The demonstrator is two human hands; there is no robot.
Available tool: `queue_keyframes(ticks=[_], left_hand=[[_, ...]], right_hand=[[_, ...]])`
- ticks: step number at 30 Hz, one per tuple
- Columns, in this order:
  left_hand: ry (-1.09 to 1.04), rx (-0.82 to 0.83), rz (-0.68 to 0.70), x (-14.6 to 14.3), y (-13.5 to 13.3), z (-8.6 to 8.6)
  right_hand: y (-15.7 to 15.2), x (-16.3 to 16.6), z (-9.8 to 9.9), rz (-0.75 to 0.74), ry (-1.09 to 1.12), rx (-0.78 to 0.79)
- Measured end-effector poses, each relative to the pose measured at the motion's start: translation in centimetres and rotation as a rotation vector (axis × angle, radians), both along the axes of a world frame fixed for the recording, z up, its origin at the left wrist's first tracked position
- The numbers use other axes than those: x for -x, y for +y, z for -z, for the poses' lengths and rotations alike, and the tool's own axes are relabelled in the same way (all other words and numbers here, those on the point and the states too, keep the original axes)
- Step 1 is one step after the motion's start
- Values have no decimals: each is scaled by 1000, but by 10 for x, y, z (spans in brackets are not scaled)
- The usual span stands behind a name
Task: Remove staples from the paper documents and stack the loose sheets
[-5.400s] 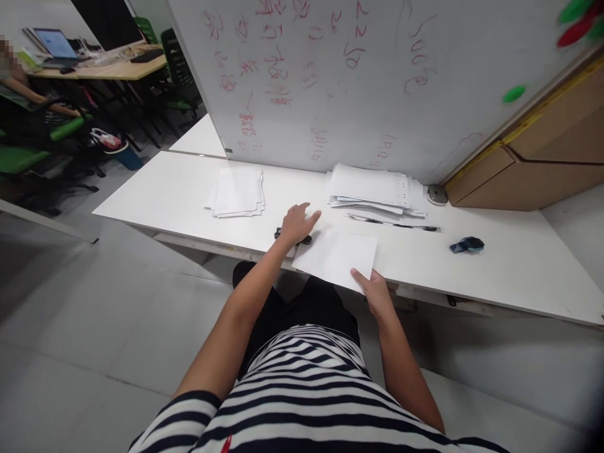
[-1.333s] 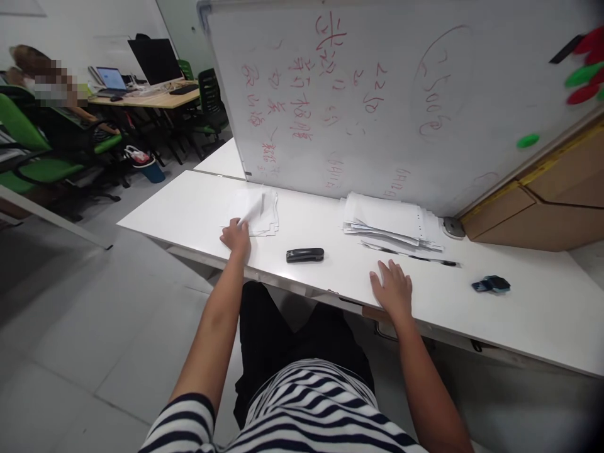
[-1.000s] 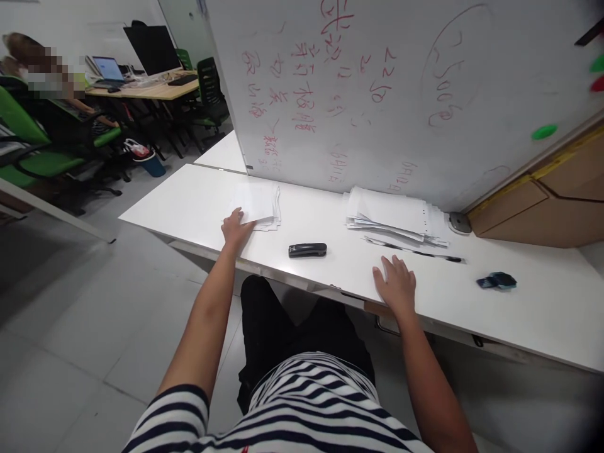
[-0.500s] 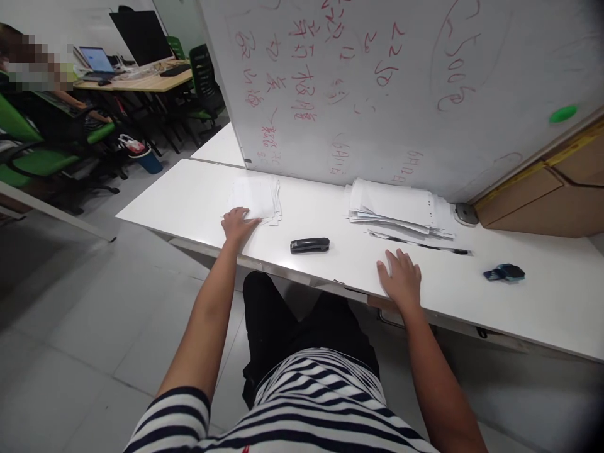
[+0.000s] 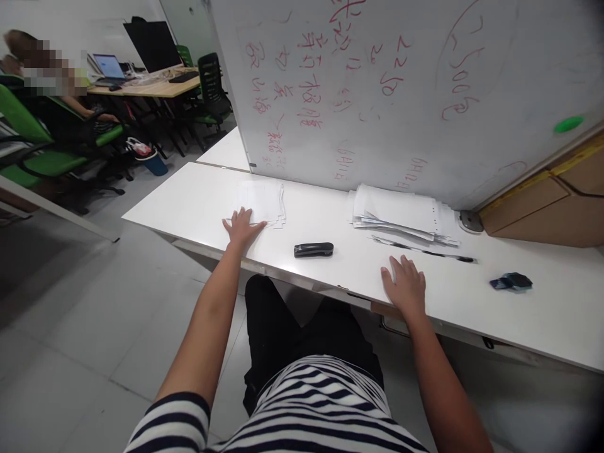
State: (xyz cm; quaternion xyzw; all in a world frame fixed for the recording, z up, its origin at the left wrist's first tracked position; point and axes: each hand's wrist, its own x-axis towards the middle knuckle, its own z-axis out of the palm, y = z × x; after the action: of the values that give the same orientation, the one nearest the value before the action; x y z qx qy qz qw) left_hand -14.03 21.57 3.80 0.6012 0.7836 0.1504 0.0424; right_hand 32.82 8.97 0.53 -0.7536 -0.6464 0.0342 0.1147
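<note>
- Left grip [image 5: 243,226] lies open and flat, fingers spread, tips on the near edge of the small paper stack [image 5: 260,200]; it clasps nothing.
- Right grip [image 5: 404,286] rests open, palm down on the worktop [image 5: 353,267], empty, near the pen [image 5: 425,253].
- I cannot make out what the small blue-black object [image 5: 512,281] at far right is; the whiteboard [image 5: 415,138] writing is cut off at the top.
- A second ago the stack's top sheet was lifted; now it lies flat. The stapler [image 5: 313,250] has stayed between the grips.

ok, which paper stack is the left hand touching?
The smaller paper stack, left of the black stapler: the left hand rests flat on its near edge. The larger paper stack beyond the right hand lies untouched.
</note>
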Motion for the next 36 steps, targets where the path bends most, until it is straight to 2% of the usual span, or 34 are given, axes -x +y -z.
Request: queue_keyframes(ticks=[11, 36], left_hand=[[-76, -170, -49, -4, -1, 8], [-26, -109, -61, -9, -2, 2]], right_hand=[[0, 0, 2, -2, -10, -19], [0, 0, 1, -6, -25, -35]])
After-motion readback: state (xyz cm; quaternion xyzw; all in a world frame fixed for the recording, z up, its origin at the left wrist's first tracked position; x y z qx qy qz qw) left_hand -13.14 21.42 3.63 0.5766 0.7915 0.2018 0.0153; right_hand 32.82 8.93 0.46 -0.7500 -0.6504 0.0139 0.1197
